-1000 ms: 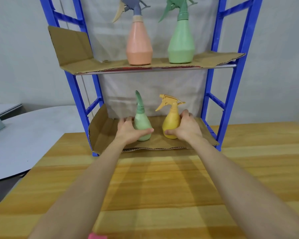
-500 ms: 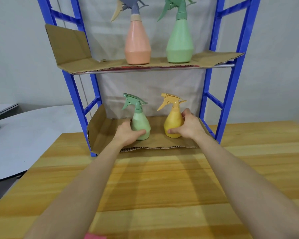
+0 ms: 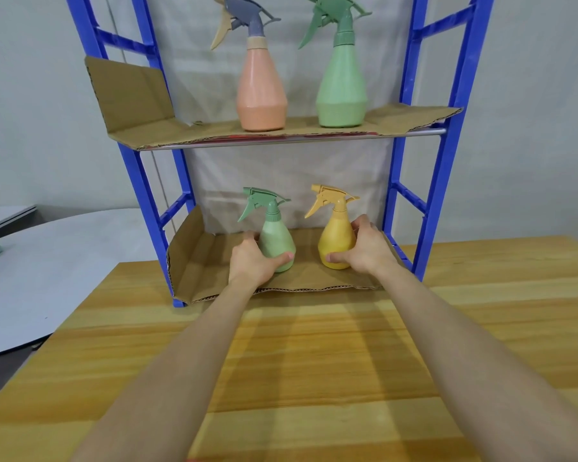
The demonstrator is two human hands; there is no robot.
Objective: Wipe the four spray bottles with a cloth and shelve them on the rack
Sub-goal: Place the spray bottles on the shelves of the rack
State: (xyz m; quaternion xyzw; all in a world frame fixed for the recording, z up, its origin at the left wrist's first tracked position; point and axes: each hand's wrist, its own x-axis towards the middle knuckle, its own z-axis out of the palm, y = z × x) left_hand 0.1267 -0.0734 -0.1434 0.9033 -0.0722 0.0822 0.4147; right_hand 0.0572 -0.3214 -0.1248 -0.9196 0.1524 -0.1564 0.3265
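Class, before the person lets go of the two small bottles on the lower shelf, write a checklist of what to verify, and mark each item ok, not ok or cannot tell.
1. Small green bottle stands upright on the lower cardboard shelf: ok.
2. Yellow bottle stands upright beside it, not touching: ok.
3. Left hand and right hand each wrap only their own bottle: ok.
4. Pink bottle and tall green bottle stand upright on the upper shelf: ok.
5. All four nozzles point left: ok.
6. Bottles wiped clean: cannot tell.
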